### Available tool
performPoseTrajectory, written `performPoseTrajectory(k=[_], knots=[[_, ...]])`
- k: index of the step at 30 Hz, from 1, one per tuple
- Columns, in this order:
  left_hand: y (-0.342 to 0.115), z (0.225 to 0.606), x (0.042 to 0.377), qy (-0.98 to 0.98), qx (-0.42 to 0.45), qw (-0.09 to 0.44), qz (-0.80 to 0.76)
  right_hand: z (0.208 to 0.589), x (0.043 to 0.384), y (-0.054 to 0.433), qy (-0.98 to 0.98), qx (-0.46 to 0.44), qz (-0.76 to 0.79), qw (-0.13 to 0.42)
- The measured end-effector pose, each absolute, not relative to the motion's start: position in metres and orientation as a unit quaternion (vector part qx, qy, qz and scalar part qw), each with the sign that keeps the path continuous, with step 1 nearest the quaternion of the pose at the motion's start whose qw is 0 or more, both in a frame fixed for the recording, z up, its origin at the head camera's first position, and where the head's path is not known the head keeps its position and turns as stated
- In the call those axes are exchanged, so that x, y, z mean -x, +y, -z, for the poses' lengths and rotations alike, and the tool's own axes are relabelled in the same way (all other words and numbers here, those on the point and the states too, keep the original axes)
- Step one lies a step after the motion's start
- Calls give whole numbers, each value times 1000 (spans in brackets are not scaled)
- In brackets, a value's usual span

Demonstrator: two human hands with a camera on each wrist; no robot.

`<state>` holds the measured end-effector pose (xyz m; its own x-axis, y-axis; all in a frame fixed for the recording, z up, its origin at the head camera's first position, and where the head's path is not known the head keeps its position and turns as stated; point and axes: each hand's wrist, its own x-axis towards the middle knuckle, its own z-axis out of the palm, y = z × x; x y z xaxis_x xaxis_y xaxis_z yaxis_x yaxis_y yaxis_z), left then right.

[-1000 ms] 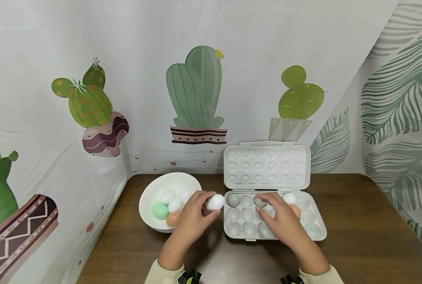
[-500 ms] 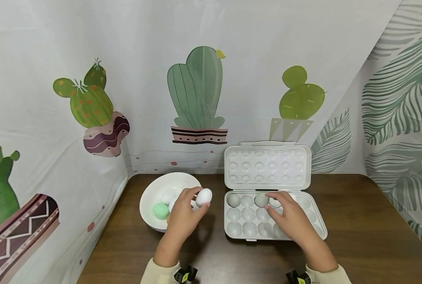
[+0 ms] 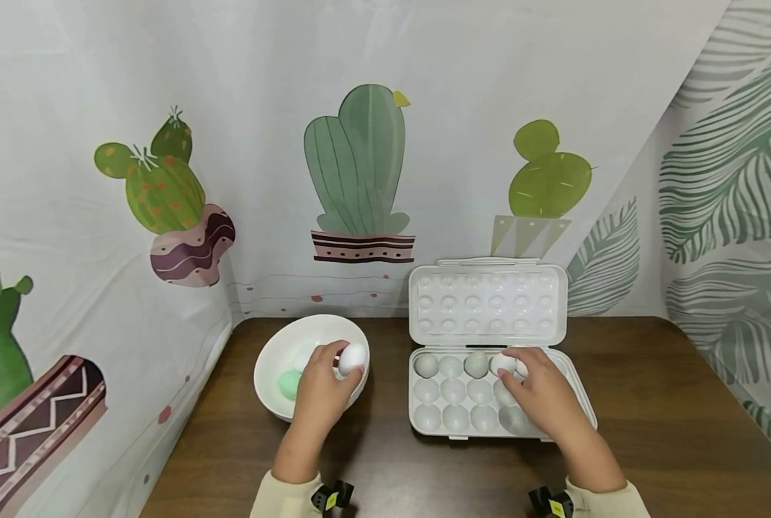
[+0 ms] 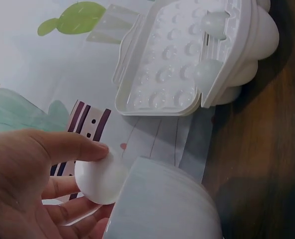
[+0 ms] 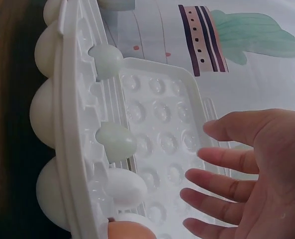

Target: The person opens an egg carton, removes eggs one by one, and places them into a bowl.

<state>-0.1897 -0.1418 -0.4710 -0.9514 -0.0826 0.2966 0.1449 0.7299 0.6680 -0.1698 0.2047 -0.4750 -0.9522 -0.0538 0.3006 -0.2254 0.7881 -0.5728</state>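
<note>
My left hand pinches a white egg between thumb and fingers at the right side of a white bowl. A mint-green egg and a partly hidden white one lie in that bowl. My right hand hovers over the egg carton, near a white egg in the back row. In the right wrist view its fingers are spread and stand apart from the eggs. Two grey-green eggs and a brown egg also sit in the carton.
The carton's lid stands raised against the cactus-print cloth at the back. Bare brown table lies between bowl and carton and along the front.
My left hand has carried the white egg leftward, from beside the carton to the bowl. My right hand has shifted right along the back row, away from the grey-green egg.
</note>
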Motion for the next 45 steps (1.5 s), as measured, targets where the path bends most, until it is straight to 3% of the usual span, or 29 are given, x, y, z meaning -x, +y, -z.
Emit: performPoseTrajectory(k=[12, 45], knots=[[-150, 474, 188, -927, 1, 124, 354, 476, 170, 215, -948, -53, -302, 88], [-162, 480, 196, -945, 7, 30, 325, 482, 171, 234, -969, -12, -243, 35]])
